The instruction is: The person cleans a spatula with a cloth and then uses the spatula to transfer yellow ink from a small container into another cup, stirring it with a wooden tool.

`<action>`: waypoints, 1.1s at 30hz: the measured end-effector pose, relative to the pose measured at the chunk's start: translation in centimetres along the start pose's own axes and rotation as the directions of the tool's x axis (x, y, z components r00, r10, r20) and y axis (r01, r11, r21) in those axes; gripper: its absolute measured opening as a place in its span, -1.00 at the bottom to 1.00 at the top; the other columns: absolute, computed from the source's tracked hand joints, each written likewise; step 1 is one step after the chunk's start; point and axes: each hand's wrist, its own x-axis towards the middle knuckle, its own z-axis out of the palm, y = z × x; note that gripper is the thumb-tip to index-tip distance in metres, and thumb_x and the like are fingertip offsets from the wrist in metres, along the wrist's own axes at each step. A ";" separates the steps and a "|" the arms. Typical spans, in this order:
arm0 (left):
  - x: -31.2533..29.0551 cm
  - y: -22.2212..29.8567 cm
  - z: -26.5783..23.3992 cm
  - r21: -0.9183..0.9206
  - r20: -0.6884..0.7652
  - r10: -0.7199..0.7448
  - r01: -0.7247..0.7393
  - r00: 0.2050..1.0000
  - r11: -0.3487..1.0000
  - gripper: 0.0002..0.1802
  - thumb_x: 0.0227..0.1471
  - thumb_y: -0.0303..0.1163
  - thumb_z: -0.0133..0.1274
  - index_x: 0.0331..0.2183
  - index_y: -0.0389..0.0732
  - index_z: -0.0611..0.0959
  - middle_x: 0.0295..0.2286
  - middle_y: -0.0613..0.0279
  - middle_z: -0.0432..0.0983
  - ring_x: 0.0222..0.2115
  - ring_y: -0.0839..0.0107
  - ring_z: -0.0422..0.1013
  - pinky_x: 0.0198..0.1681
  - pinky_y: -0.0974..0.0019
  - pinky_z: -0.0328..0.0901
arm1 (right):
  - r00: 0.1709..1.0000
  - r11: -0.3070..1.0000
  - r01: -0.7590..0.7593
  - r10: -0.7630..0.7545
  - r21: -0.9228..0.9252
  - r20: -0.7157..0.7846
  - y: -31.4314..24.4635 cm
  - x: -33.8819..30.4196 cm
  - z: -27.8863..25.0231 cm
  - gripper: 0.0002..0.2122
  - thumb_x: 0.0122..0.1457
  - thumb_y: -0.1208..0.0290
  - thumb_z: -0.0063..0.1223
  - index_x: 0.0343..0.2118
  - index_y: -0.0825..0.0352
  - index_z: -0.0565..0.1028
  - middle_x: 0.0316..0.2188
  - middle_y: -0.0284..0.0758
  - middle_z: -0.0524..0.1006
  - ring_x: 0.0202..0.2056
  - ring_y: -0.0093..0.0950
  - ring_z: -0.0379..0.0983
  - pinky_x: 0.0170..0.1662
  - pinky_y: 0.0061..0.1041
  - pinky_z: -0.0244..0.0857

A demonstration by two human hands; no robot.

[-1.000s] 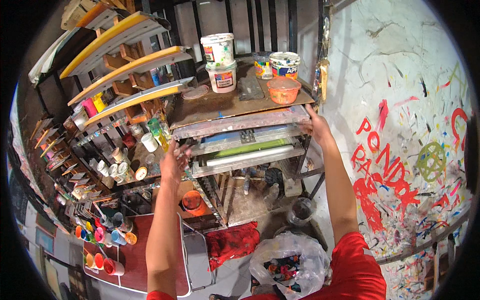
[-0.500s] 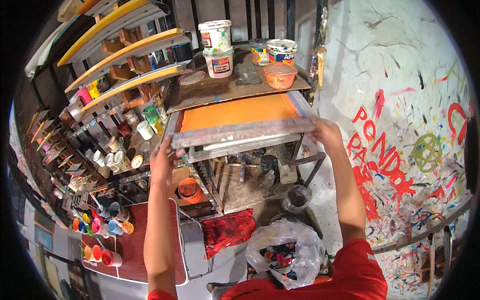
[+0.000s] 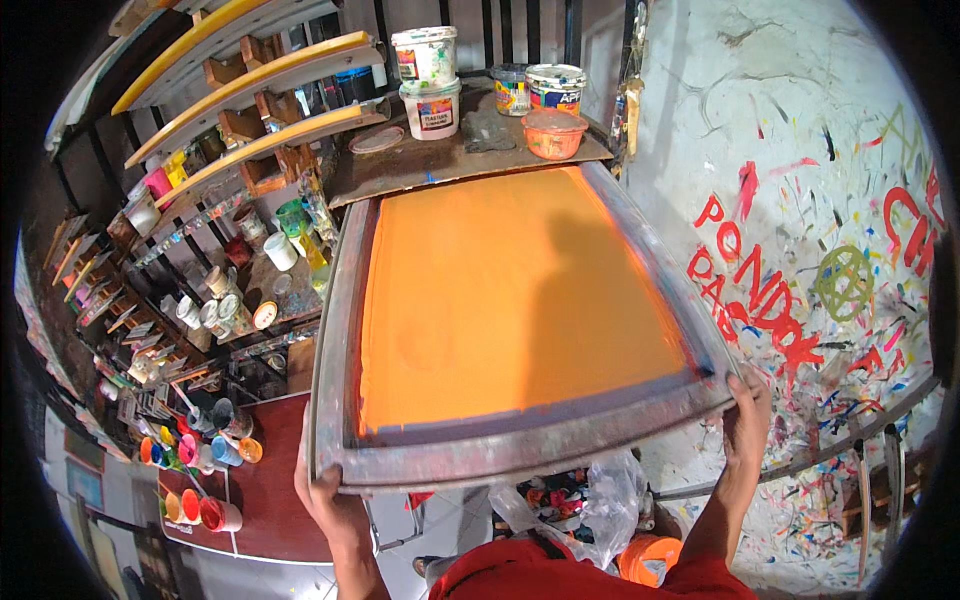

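Between my two hands is a large screen-printing frame (image 3: pixel 520 455), its mesh (image 3: pixel 470 300) a flat orange field with a dark purple-grey border. The grey frame is paint-smeared. My left hand (image 3: pixel 328 500) grips the near left corner, thumb on top and fingers along the side and beneath. At the near right corner my right hand (image 3: pixel 746 405) is closed on the frame, thumb over its edge. The frame's far end lies close to the brown shelf board. A shadow falls across the mesh's right half. What lies under the frame is hidden.
On the brown board (image 3: pixel 400 172) stand white paint tubs (image 3: pixel 432 110), an orange tub (image 3: pixel 553 135) and other cans. Racks of squeegees (image 3: pixel 250 90) hang at left above shelved jars. Paint cups (image 3: pixel 220 515) crowd a red table (image 3: pixel 285 480). A plastic bag (image 3: pixel 610 510) sits below; a paint-splashed wall (image 3: pixel 800 150) rises right.
The frame's near edge has come toward me and down, so its orange mesh now faces up in full view. Both hands moved with it, ending lower and wider apart.
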 end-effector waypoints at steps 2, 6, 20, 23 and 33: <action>-1.9 -2.0 -2.5 0.000 -0.124 0.098 -0.099 0.987 0.995 -0.30 -0.16 -0.11 0.03 -0.03 -0.41 0.44 -0.34 0.10 0.48 -0.43 0.33 0.47 -0.47 0.34 0.37 | 0.998 1.000 -0.012 0.013 0.009 -0.063 -0.4 -2.1 -0.8 -0.59 0.08 0.29 0.17 -0.10 0.52 0.44 -0.30 -0.27 0.54 -0.44 -0.52 0.47 -0.45 -0.56 0.35; -6.0 -1.6 -3.9 -0.072 -0.076 -0.022 0.016 0.997 0.997 -0.21 -0.15 -0.09 0.07 0.06 -0.43 0.38 -0.15 0.02 0.44 -0.20 0.26 0.42 -0.12 0.22 0.32 | 0.985 0.989 0.131 -0.122 0.062 -0.122 1.2 -4.4 -4.0 -0.55 0.07 0.32 0.19 -0.04 0.52 0.41 -0.17 -0.25 0.51 -0.20 -0.45 0.44 -0.08 -0.48 0.29; -6.4 -3.7 -4.9 -0.240 -0.177 -0.051 0.007 0.983 0.971 -0.25 -0.18 -0.07 0.03 0.01 -0.37 0.38 -0.21 -0.03 0.44 -0.23 0.16 0.44 -0.19 0.14 0.37 | 0.977 0.989 0.077 -0.049 0.129 -0.207 1.6 -5.9 -3.8 -0.60 0.10 0.33 0.14 -0.08 0.53 0.46 -0.22 -0.27 0.53 -0.17 -0.47 0.43 -0.03 -0.51 0.20; -4.9 -3.4 -4.1 -0.297 -0.149 -0.117 0.068 0.982 0.952 -0.27 -0.19 -0.05 0.02 -0.03 -0.35 0.43 -0.22 0.03 0.45 -0.21 0.20 0.43 -0.16 0.18 0.34 | 0.976 0.984 0.086 -0.052 0.154 -0.214 1.4 -5.9 -2.7 -0.62 0.09 0.36 0.15 -0.09 0.51 0.45 -0.22 -0.28 0.52 -0.19 -0.48 0.43 -0.03 -0.51 0.21; -1.1 -1.2 -3.0 -0.148 -0.076 0.084 -0.095 0.994 0.984 -0.25 -0.23 -0.30 -0.04 0.06 -0.45 0.42 -0.07 0.08 0.45 -0.11 0.33 0.41 -0.02 0.30 0.28 | 0.959 0.990 0.059 -0.020 0.129 -0.284 1.6 -5.2 -0.2 -0.55 0.12 0.22 0.08 0.01 0.42 0.41 -0.04 -0.22 0.44 0.01 -0.35 0.33 0.06 -0.33 0.21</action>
